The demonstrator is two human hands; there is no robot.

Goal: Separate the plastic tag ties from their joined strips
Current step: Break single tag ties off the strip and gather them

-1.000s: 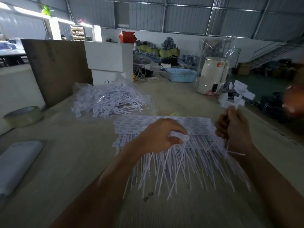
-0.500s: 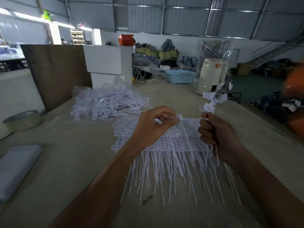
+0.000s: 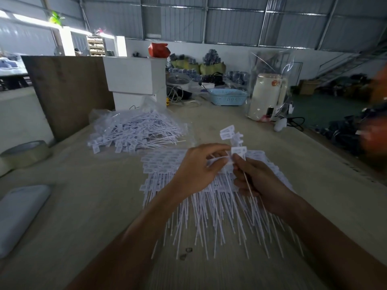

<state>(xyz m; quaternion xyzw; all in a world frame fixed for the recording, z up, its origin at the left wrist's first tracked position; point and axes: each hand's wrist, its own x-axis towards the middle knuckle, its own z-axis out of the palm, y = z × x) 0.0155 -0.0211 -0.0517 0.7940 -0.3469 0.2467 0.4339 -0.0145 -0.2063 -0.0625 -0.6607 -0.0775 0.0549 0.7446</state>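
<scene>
The joined strips point(image 3: 209, 185) lay flat on the surface point(image 3: 94, 206), with the tag heads at the far edge and the thin tails fanned toward the person. Both hands were raised just above the far half of the strips and met there. The left hand point(image 3: 194, 170) had its thumb and fingers curled and pinched one white tie point(image 3: 222, 161) by its head end. The right hand point(image 3: 257, 181) was closed round a small bunch of loose ties point(image 3: 232, 136), whose tag heads stood up above the fist and whose tails ran down past the wrist. The fingertips of both hands were touching or nearly touching at the pinched tie. A pile of ties point(image 3: 134, 132), partly in a clear bag, lay beyond the strips to the left. A tape roll point(image 3: 25, 153) sat well left of the strips, and a grey pad point(image 3: 18, 214) lay nearer the person on that side. A cream kettle point(image 3: 266, 95) and a blue basket point(image 3: 228, 97) stood well beyond the strips.
</scene>
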